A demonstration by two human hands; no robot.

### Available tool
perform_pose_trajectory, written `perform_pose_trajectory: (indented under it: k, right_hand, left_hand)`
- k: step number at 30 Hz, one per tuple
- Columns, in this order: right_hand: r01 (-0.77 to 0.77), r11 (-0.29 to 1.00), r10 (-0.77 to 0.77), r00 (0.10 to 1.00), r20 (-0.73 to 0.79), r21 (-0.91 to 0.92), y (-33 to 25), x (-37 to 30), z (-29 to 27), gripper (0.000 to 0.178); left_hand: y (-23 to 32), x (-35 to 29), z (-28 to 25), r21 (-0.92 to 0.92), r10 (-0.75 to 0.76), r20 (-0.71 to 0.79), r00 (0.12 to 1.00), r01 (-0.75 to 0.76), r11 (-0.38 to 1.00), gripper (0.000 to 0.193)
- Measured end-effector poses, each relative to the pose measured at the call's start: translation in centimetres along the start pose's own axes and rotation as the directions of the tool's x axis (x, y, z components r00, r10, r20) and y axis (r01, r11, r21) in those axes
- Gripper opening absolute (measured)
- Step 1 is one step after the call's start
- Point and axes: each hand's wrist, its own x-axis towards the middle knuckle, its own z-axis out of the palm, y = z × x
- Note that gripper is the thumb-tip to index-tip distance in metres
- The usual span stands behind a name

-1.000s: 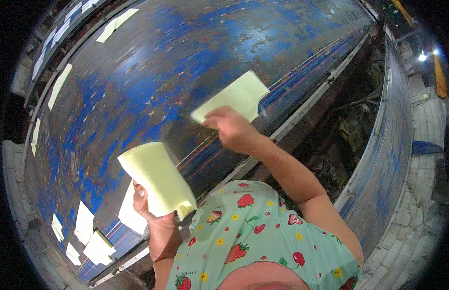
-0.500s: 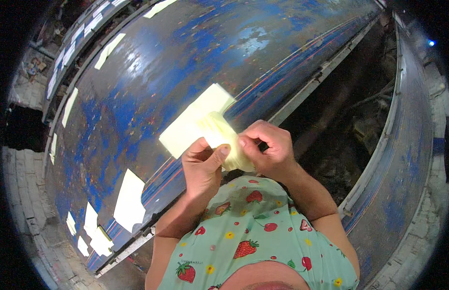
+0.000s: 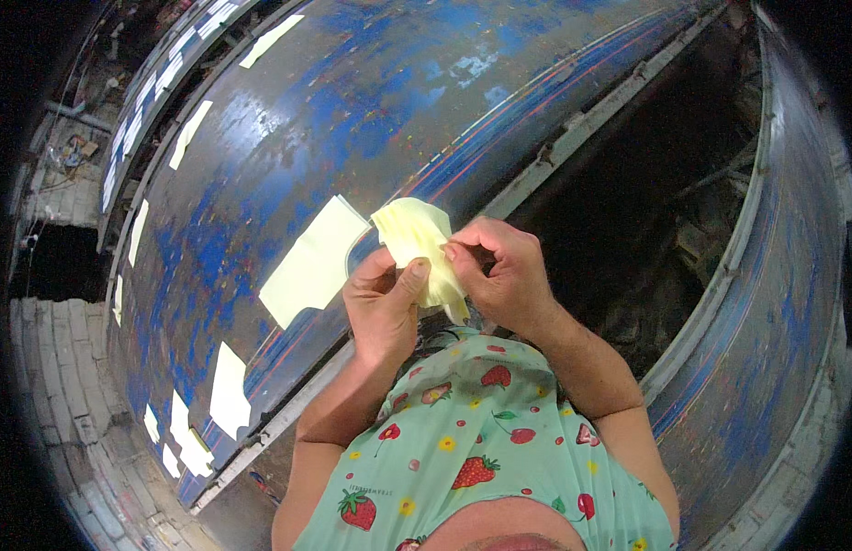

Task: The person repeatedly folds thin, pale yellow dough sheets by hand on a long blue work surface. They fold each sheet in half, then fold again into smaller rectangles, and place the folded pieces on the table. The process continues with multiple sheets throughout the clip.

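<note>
Over the near edge of the desk (image 3: 288, 174), one yellow cloth (image 3: 411, 230) hides part of the left grip (image 3: 382, 308); this and the right grip (image 3: 504, 275) are closed, pinching it; four pale pieces (image 3: 191, 135) line the far left side, a near-left cluster (image 3: 179, 420) overlapping too much to count

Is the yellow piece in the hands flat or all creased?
Creased, not flat: wrinkles run through the yellow piece where the left hand and right hand pinch it.

Whitish glare on the blue-streaked table (image 3: 343, 129), deep shadow in the gap (image 3: 628, 211), curved edges, black corners
</note>
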Motion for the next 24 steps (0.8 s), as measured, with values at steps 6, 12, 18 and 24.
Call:
perform_pose_trajectory:
  k: [6,12,18,24]
  right_hand:
    - [-0.087,0.991,0.084,0.996,0.034,0.1,4.3,3.9,-2.1,0.005]
    - [-0.27,0.921,0.288,0.957,-0.024,0.28,10.4,12.8,-7.4,0.009]
    - [-0.106,0.982,0.136,0.971,-0.196,0.156,11.9,23.1,-16.1,0.006]
    - [0.178,0.969,-0.171,0.984,0.057,-0.171,14.6,28.5,-15.1,0.011]
  left_hand:
    - [-2.3,4.3,1.9,-0.019,0.015,-0.062,0.998,-0.017,1.0,0.023]
    - [-1.3,11.4,1.3,-0.192,-0.002,-0.128,0.992,-0.023,0.981,0.034]
    - [-0.3,18.5,-0.3,-0.23,0.168,-0.331,0.929,-0.252,0.94,0.046]
    - [-1.3,22.6,-2.1,-0.236,0.501,-0.223,0.836,-0.545,0.804,0.041]
